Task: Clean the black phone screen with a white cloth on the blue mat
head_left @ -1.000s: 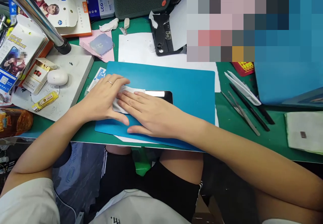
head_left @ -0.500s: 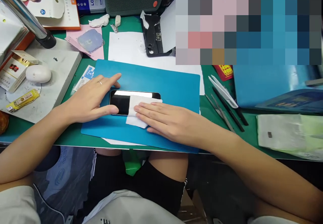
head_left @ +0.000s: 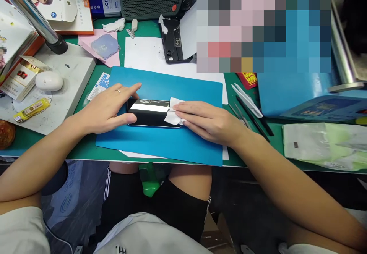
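A black smartphone [head_left: 150, 114] lies face up on a blue mat [head_left: 160, 143], with light reflecting along its screen. Around its left end is my left hand [head_left: 107, 107], thumb at the lower corner and index finger stretched past the upper edge; the other fingers are partly hidden. My right hand [head_left: 213, 122] is at the phone's right end, fingers together on a folded white tissue [head_left: 172, 112] that it presses against the screen. The tissue covers the right part of the screen.
Tweezers [head_left: 243, 116] and other thin tools lie right of the mat, near a tissue pack [head_left: 321, 145]. A black phone case [head_left: 172, 44] lies behind. At left, a grey slab [head_left: 77, 65] bears a cigarette box [head_left: 24, 80], a white earbud case [head_left: 49, 81] and a yellow lighter [head_left: 32, 109].
My right hand has slid the tissue rightward along the screen, uncovering its middle. The tissue looks more bunched. My left hand stays at the phone's left end. The whole view has shifted slightly.
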### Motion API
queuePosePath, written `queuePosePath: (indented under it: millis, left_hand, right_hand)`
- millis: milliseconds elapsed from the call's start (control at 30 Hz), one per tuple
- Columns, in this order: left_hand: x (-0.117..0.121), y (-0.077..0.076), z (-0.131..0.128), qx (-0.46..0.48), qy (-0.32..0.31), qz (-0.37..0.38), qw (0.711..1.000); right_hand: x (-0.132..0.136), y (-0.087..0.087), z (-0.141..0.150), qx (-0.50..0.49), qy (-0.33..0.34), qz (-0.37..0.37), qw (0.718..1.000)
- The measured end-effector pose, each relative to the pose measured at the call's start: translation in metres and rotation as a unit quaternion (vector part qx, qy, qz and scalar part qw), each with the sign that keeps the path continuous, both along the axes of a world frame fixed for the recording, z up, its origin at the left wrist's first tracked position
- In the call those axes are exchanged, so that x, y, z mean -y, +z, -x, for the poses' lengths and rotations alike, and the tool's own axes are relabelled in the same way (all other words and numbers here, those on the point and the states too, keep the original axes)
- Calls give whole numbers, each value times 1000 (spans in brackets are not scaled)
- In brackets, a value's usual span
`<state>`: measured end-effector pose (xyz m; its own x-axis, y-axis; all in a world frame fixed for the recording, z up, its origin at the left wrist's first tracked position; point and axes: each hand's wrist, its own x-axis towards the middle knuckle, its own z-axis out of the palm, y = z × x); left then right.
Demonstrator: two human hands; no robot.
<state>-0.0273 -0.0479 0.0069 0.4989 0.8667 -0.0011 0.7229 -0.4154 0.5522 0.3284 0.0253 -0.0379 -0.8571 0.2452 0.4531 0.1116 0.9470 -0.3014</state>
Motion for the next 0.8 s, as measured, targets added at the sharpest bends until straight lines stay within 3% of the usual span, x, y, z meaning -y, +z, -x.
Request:
queuePosePath:
  millis: [200,533,667,800]
  left_hand:
    - [1,-2,0,-31,-14,-25,999]
    - [5,-6,4,-54,20,-30,998]
    - [5,-3,3,-56,15,-29,998]
    - [5,-2,4,-43,5,-30,999]
  right_hand:
    - [-5,12,22,48,-24,29,998]
    - [6,23,114,119,25,42,992]
    - [13,20,122,126,30,21,991]
    - [25,16,112,126,44,-3,991]
